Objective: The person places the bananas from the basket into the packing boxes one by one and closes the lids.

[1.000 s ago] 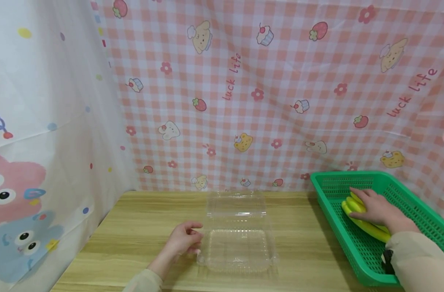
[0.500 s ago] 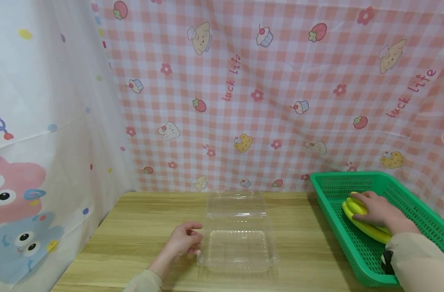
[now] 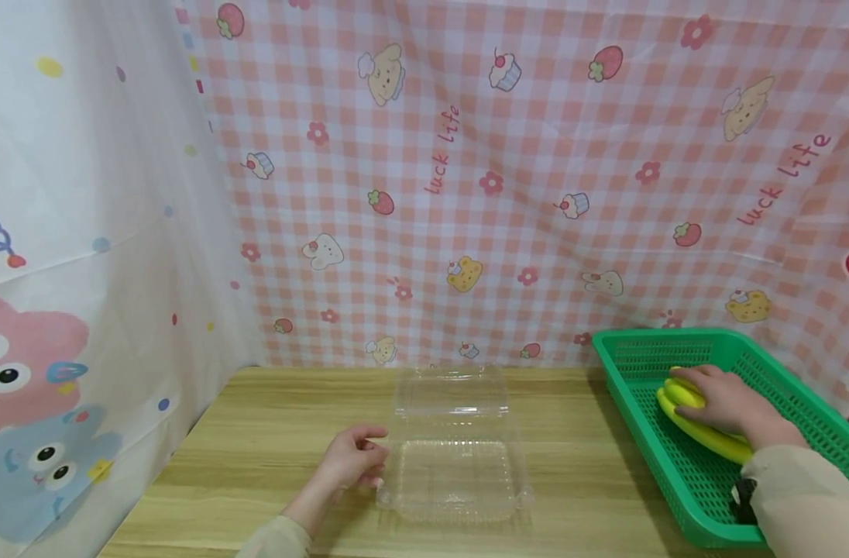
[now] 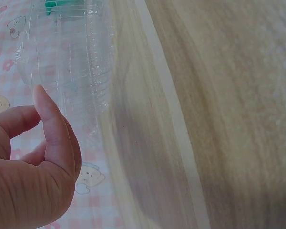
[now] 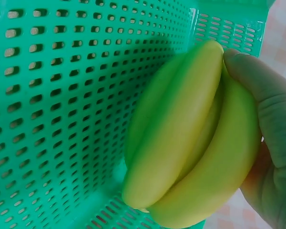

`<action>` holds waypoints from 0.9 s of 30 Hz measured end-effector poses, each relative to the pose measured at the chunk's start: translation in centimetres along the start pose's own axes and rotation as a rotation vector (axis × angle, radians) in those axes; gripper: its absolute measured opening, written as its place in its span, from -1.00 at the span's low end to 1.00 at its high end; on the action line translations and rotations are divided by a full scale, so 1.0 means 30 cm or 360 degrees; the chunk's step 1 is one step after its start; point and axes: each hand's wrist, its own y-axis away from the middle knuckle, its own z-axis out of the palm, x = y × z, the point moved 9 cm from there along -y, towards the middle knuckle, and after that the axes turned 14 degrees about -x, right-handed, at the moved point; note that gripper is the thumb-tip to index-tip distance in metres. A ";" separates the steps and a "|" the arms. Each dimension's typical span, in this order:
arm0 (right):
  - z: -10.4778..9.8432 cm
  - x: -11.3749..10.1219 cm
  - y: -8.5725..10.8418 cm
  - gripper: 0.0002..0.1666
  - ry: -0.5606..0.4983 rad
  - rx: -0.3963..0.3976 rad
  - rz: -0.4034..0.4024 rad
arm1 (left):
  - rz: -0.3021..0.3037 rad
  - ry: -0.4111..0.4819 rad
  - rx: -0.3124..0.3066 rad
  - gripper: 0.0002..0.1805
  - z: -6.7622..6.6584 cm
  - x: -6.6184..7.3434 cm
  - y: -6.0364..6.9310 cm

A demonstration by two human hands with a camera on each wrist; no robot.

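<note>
In the basket at the right, my right hand [image 3: 730,399] grips a bunch of yellow bananas [image 3: 703,435]. The right wrist view shows the thumb along one side of the bananas [image 5: 195,138]; most of the other fingers are hidden behind them. A clear plastic clamshell box [image 3: 459,480] lies with its lid [image 3: 452,390] folded back on the table. My left hand [image 3: 352,457] is at the box's left side, fingers loosely bent and holding nothing. From the left wrist view, I cannot tell whether a fingertip touches the box [image 4: 71,52].
The green perforated basket [image 3: 623,418] stands on the right of the wood-grain table [image 3: 257,434]. A pink checked cloth [image 3: 424,232] hangs behind the table, and a white printed curtain [image 3: 152,194] hangs on the left.
My right hand's fingers have closed more around the bananas, and the bunch has shifted slightly to the right. The left hand and the box have stayed in place.
</note>
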 end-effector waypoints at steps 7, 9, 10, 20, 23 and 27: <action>-0.023 -0.002 0.005 -0.23 0.0020 0.0047 -0.0015 | 0.0004 0.0002 -0.0010 -0.54 0.001 0.005 0.003; -0.027 0.001 0.006 -0.24 0.0022 0.0047 -0.0015 | 0.0002 0.0008 -0.0030 -0.53 0.003 0.006 0.002; -0.029 0.002 0.007 -0.24 0.0023 0.0046 -0.0015 | 0.0004 0.0007 -0.0041 -0.52 0.005 0.007 0.001; -0.064 -0.011 0.018 -0.28 0.0013 0.0065 -0.0034 | 0.0004 0.0000 -0.0050 -0.51 0.006 0.006 0.001; -0.077 -0.017 0.020 -0.27 0.0021 0.0066 -0.0028 | 0.0003 0.0002 -0.0047 -0.51 0.006 0.007 0.002; -0.097 -0.027 0.025 -0.25 0.0045 0.0078 -0.0025 | 0.0003 0.0009 -0.0055 -0.52 0.008 0.007 0.001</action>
